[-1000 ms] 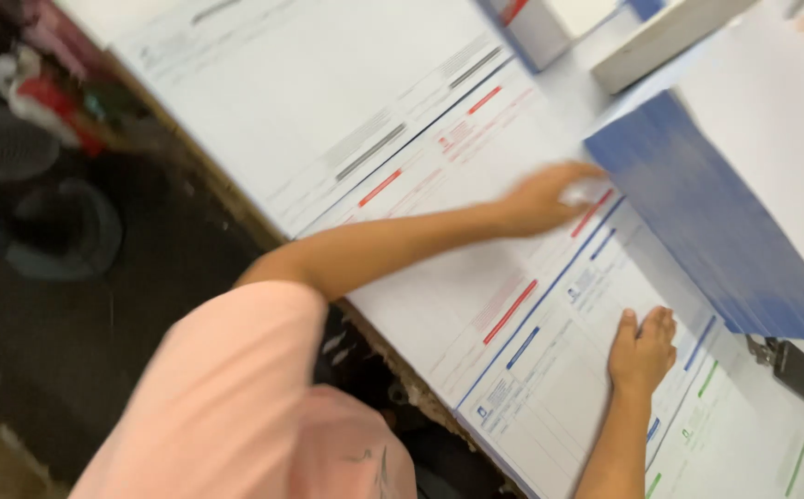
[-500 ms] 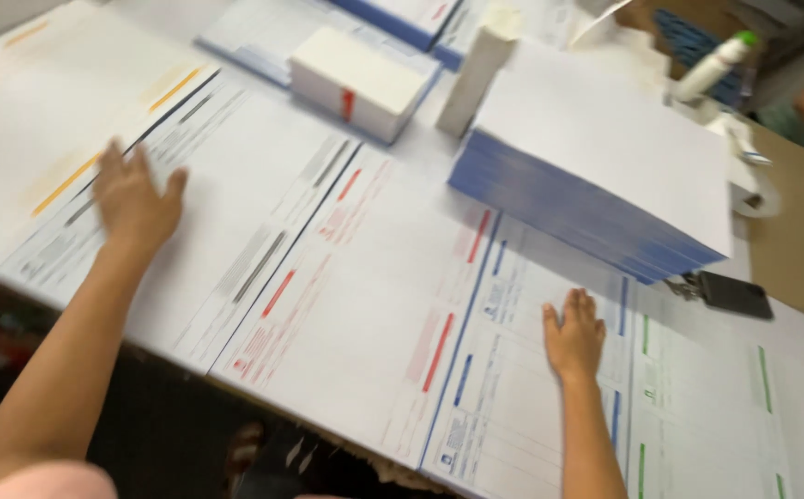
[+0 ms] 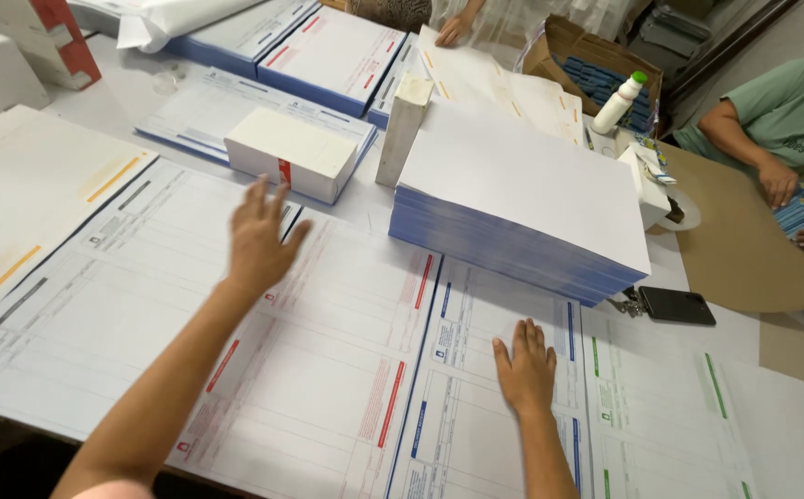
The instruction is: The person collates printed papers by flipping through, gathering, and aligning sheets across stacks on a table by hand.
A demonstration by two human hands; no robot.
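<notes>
Hands spread over overlapped printed forms on worktable.
Head view: left hand (image 3: 259, 242) open, empty, hovering above red-lined sheet (image 3: 328, 370); right hand (image 3: 524, 368) flat, pressing blue-lined sheet (image 3: 476, 407) beside blue-edged paper stack (image 3: 522, 199). Best kept pinned while sliding.

1. A big white paper sheet with red lines and red print (image 3: 328, 370) lies flat on the table.
2. A big white paper sheet with blue lines (image 3: 476, 370) lies flat just beside it, slightly overlapping its edge.

Left hand (image 3: 259, 242) spread above red-printed form (image 3: 328, 370); right hand (image 3: 524, 368) flat on blue-printed form (image 3: 476, 407).
</notes>
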